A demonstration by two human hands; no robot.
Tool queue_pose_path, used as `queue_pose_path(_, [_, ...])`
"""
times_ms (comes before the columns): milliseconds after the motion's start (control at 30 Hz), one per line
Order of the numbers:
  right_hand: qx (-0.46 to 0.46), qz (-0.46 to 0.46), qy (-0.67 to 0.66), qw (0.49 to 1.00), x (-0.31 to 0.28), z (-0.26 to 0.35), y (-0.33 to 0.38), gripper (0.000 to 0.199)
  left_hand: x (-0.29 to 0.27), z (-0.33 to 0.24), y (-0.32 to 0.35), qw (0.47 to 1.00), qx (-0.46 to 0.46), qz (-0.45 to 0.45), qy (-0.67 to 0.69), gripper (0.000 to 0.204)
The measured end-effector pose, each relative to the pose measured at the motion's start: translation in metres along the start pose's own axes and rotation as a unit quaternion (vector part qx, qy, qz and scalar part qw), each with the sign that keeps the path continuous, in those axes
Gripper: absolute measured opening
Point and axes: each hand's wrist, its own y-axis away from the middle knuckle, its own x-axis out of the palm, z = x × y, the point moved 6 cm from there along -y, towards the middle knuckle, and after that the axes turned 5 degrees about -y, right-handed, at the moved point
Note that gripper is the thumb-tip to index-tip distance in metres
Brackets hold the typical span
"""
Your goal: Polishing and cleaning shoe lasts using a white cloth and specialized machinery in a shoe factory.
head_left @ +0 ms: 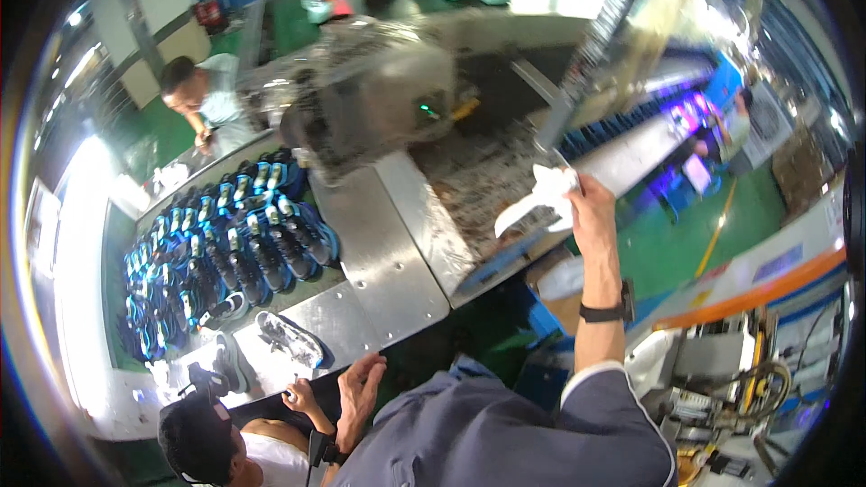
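My right hand (593, 213) reaches out over the worn machine bed, its fingers closed on a limp white cloth-like piece (538, 203). The piece hangs to the left of the fingers; its exact kind I cannot make out. Low at the metal table's front edge, my left hand (359, 388) has loosely bent fingers, apart, with nothing seen in them. Just left of it is a co-worker's hand (301, 396). On the table (392, 281) beyond, a grey and black shoe (289, 341) lies on its own.
Rows of black and blue shoes (230, 243) fill the table's left part. A plastic-wrapped machine housing (370, 108) and a metal post (586, 59) stand ahead. One person (212, 104) is at the far left, another (735, 131) at the far right. A machine (722, 379) stands at my right.
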Motion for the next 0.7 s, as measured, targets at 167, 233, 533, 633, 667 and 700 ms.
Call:
queue_pose_path(167, [0.007,0.053,-0.141,0.989,-0.054,0.007,-0.014,0.036,0.059,-0.037,-0.032,0.997,-0.019,0.001,0.079,0.03])
queue_pose_path(233, [-0.004,0.008,-0.165,0.986,-0.093,0.008,-0.017,0.036,0.084,-0.059,-0.042,0.997,-0.02,0.028,0.065,0.031])
queue_pose_path(533, [-0.002,-0.097,-0.279,0.955,-0.213,-0.012,0.01,0.032,0.161,-0.145,-0.074,0.971,-0.047,0.23,-0.038,0.039])
queue_pose_path(633, [-0.013,-0.11,-0.33,0.938,-0.219,-0.015,0.035,0.033,0.189,-0.162,-0.076,0.941,0.012,0.326,-0.093,0.043])
queue_pose_path(667, [-0.008,-0.108,-0.336,0.936,-0.217,-0.015,0.045,0.034,0.198,-0.167,-0.075,0.931,0.027,0.357,-0.074,0.044])
queue_pose_path(700, [-0.005,-0.107,-0.342,0.933,-0.213,-0.015,0.056,0.034,0.205,-0.171,-0.074,0.92,0.039,0.384,-0.065,0.044])
